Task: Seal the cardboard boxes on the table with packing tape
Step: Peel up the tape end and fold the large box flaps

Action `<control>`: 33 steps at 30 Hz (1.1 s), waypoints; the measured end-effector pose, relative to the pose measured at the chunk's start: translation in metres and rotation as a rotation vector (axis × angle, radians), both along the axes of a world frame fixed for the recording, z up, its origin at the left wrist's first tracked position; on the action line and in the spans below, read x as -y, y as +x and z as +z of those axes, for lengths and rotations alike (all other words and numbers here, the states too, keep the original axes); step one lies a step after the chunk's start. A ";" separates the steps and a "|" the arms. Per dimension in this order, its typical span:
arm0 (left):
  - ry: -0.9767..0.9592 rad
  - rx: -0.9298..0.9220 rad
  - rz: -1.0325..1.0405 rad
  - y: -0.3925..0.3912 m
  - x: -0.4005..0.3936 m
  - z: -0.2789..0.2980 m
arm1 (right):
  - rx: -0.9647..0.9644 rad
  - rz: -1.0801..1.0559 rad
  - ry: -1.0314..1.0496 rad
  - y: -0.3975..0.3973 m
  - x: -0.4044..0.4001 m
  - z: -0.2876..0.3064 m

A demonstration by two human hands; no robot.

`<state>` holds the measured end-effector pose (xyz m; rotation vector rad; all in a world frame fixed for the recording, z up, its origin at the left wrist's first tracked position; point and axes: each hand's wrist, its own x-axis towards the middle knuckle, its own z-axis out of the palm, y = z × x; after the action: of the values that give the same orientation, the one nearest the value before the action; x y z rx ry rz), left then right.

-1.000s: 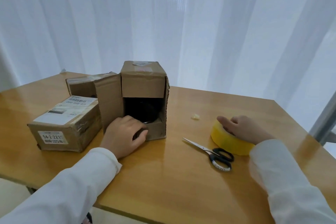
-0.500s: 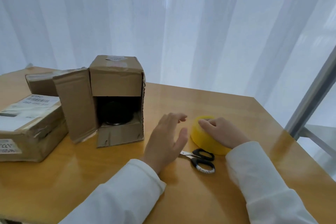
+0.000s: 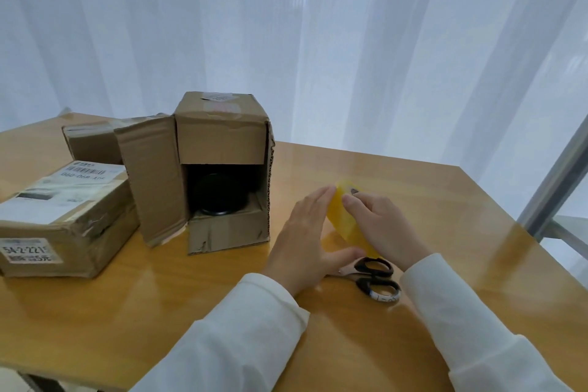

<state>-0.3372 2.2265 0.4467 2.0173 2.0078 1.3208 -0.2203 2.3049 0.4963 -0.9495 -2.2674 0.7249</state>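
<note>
tape roll (image 3: 345,219), yellow, sits tilted on edge at centre right of the frame, caught between both hands just above the scissors (image 3: 374,277). the right hand (image 3: 381,226) grasps it, fingers curled over the rim; the left hand (image 3: 305,238) is released, fingers straight, its flat palm laid against the roll's near face.

the step in hand looks like picking up the roll and finding the loose end. to do it well, i would steady the roll with the flat left palm and turn it slowly under the right fingertips until a nail catches the edge, then peel a short tab before carrying it left to the open box (image 3: 222,168). that box stands at centre left with its side flaps apart and a dark round thing inside; the flaps should be pressed shut first, so the tape bridges a closed seam. two more boxes lie further left on the worktop (image 3: 445,200), the nearest one labelled (image 3: 60,216).

half a second ago the roll lay flat under the right hand and the left hand hovered apart from it; now the roll is tipped up and the left palm touches it. the view has also swung left.
</note>
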 end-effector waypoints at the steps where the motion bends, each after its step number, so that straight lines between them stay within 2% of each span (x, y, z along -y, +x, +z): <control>1: 0.023 -0.011 0.030 0.000 0.000 0.000 | -0.023 0.005 -0.018 -0.002 0.003 0.000; 3: 0.056 0.028 0.047 0.000 0.002 0.000 | -0.048 0.003 -0.024 -0.003 0.005 -0.002; 7: 0.058 0.324 0.038 0.001 0.005 0.004 | -0.070 0.002 0.013 -0.001 0.005 -0.004; 13: 0.141 0.571 0.117 -0.005 0.006 0.008 | -0.009 0.036 0.142 -0.001 0.005 -0.011; 17: 0.152 0.652 0.158 -0.006 0.006 0.007 | 0.008 0.058 0.175 0.000 0.002 -0.015; 19: 0.148 0.635 0.161 -0.007 0.005 0.006 | 0.021 0.073 0.193 0.000 0.001 -0.016; 24: 0.173 0.442 0.241 -0.005 0.002 0.005 | 0.104 0.079 0.225 0.005 -0.009 -0.013; 27: 0.196 0.417 0.249 -0.003 0.002 0.008 | 0.118 0.066 0.219 0.004 -0.009 -0.012; 33: 0.284 0.275 0.204 -0.003 0.006 0.007 | 0.202 -0.082 0.297 0.004 -0.022 -0.012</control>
<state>-0.3404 2.2203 0.4532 1.6333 2.0356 1.9029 -0.2166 2.3272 0.4839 -0.9989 -2.4061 0.2547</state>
